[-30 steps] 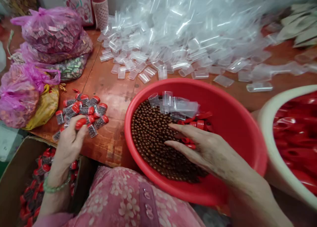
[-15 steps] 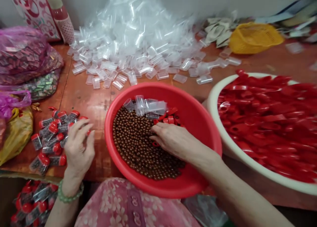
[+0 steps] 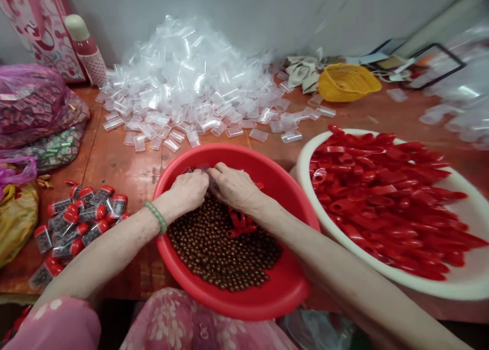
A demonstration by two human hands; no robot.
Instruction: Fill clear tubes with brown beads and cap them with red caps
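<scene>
Both hands meet over the far side of a red basin [image 3: 284, 284]. My left hand [image 3: 190, 189], with a green bead bracelet at the wrist, has its fingers closed around a clear plastic tube [image 3: 208, 181], mostly hidden. My right hand [image 3: 235, 188] is closed too, fingertips bent down against the left ones; whatever it holds is hidden. Below them lies a bed of shiny brown beads [image 3: 223, 253]. Several red plastic caps [image 3: 242, 226] rest on the beads under my right palm, and a few more show behind it.
A white basin [image 3: 471, 284] of red plastic pieces [image 3: 382, 202] stands at the right. Behind is a heap of clear tubes [image 3: 191, 85]. Filled red-capped tubes [image 3: 82, 215] lie at the left, near plastic bags [image 3: 34, 105]. A yellow basket [image 3: 347, 82] sits at the back.
My left hand has moved right, from beside the filled tubes into the red basin. My right hand has left the red caps and shifted to the far side, meeting the left. The view has shifted.
</scene>
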